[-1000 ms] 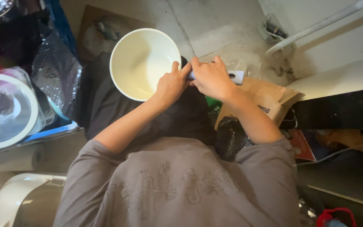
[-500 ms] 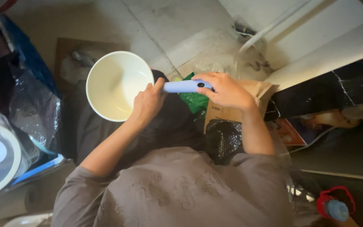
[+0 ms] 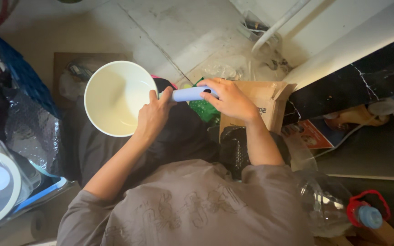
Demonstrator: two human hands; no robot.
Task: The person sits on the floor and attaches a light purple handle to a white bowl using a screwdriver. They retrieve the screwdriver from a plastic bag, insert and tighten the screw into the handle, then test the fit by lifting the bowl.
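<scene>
Left hand [image 3: 152,116]: fingers curled on the rim of the cream bowl [image 3: 115,98].
Right hand [image 3: 230,99]: closed around the pale blue handle [image 3: 189,94], just right of the bowl.
Around: cardboard box [image 3: 263,105] beneath the right hand; clear plastic jug [image 3: 327,205] well below it.

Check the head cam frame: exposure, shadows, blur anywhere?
Head view: bright light on the pale floor and the white bowl, near blown out; deep shadow along the right, the dark counter barely readable; the left hand, right hand and blue handle are sharp; edges bend, wide-angle.
</scene>
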